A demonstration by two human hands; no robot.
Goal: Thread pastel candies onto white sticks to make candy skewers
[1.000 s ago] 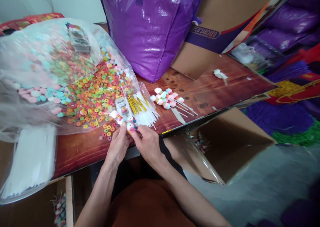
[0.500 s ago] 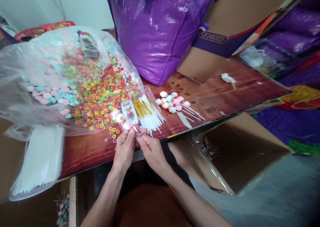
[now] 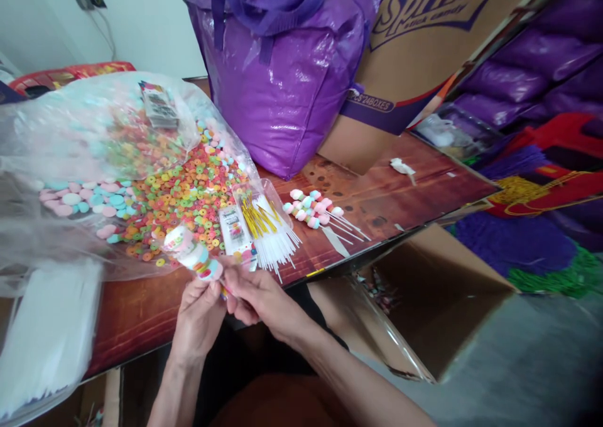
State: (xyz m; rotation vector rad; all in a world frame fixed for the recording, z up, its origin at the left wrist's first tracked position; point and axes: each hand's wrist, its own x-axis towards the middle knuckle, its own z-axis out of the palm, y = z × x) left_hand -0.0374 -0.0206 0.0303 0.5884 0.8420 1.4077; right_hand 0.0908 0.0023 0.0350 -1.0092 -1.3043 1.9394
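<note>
Left hand (image 3: 200, 311) pinches marshmallow skewer (image 3: 192, 255) near its lower end | right hand (image 3: 264, 298), fingers curled, pinches there too | gummy rings (image 3: 195, 204) lie beyond

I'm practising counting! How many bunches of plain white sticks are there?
2: the left bunch, at the left end of the table; the middle bunch, past the right hand. More may be hidden.

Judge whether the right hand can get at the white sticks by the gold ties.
Probably yes: the white sticks fan out just beyond the right hand, nothing visible between, though it is occupied with the candy skewer.
</note>
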